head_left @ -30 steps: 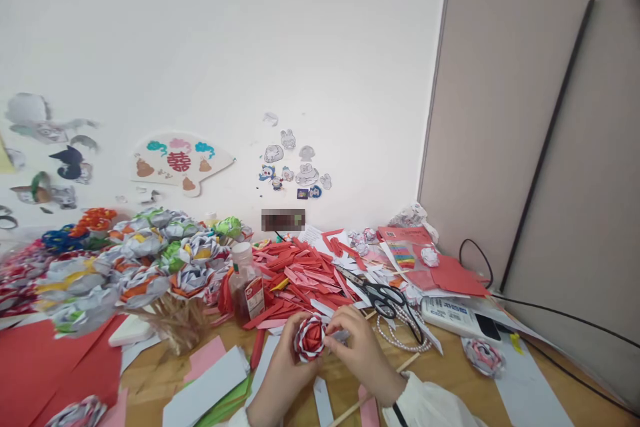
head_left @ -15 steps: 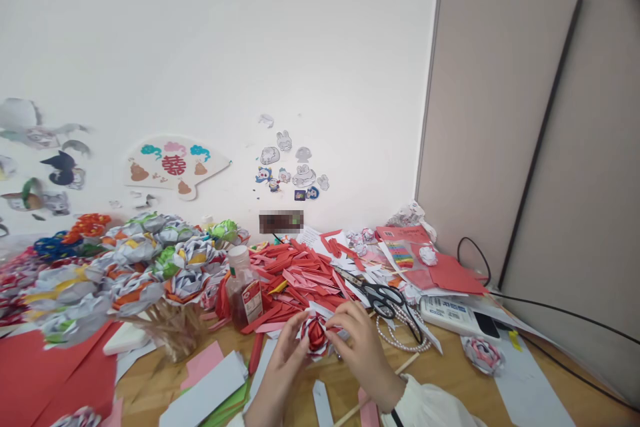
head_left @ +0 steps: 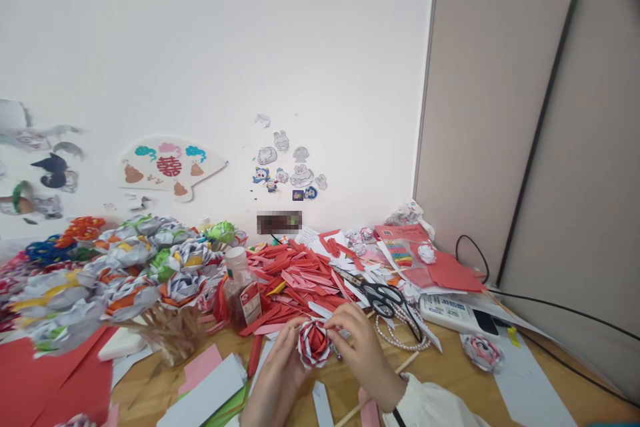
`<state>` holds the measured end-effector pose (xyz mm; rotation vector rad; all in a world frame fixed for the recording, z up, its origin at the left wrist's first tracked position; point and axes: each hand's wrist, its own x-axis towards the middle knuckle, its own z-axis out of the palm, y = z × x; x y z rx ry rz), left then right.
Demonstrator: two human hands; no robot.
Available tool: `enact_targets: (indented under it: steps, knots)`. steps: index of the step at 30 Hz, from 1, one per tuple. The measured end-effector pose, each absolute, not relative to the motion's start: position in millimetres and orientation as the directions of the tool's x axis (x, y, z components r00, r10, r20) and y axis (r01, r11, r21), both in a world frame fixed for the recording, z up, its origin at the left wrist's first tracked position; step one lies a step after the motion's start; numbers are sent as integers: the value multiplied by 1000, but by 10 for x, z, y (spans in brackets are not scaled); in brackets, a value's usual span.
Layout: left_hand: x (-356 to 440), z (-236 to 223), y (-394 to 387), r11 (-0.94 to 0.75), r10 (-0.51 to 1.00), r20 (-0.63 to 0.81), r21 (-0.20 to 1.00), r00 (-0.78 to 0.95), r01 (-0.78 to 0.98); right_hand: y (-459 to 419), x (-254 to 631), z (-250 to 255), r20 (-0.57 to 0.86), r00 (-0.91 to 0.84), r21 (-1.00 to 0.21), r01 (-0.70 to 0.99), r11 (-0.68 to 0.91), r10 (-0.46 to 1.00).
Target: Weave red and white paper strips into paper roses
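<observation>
A red and white folded paper flower (head_left: 315, 344) is held up over the front of the table, its petals facing me. My left hand (head_left: 281, 365) cups it from the left, fingers closed around its side and back. On the right, my right hand (head_left: 354, 341) pinches the flower's edge between thumb and fingers. Behind both hands lies a heap of red and pink folded paper strips (head_left: 300, 273). Black-handled scissors (head_left: 383, 297) and a string of white beads (head_left: 400, 340) rest just right of my right hand.
A bottle of reddish liquid (head_left: 241, 290) stands left of the strips. Several paper flowers on sticks (head_left: 170, 253) crowd the left side. Stacked paper sheets (head_left: 210, 390) lie in front. At right are a white box (head_left: 445, 313), a loose pink-white flower (head_left: 483, 351) and black cables (head_left: 565, 313).
The paper flower shows more fully now, turned towards me. My left hand has shifted slightly and opened its view of the petals; my right hand stays at the edge.
</observation>
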<state>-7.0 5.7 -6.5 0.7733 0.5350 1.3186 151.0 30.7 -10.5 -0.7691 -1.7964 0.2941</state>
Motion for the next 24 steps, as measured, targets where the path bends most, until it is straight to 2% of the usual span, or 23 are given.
enact_targets:
  steps: [4, 11, 15, 24]
  knots:
    - [-48, -17, -14, 130, 958, 63, 773, 279, -621, 282, 1497, -84, 753, -186, -541, 370, 755, 631]
    - [-48, -8, -24, 247, 936, -48, 795, 348, -554, 293, 1502, -99, 766, -175, -514, 411, 753, 619]
    - [-54, 15, -20, 204, 949, -31, 818, 313, -538, 291, 1533, -70, 785, -174, -495, 400, 771, 595]
    - [-93, -35, 21, 109, 965, 31, 855, 261, -507, 259, 1571, 25, 780, -293, -444, 364, 819, 553]
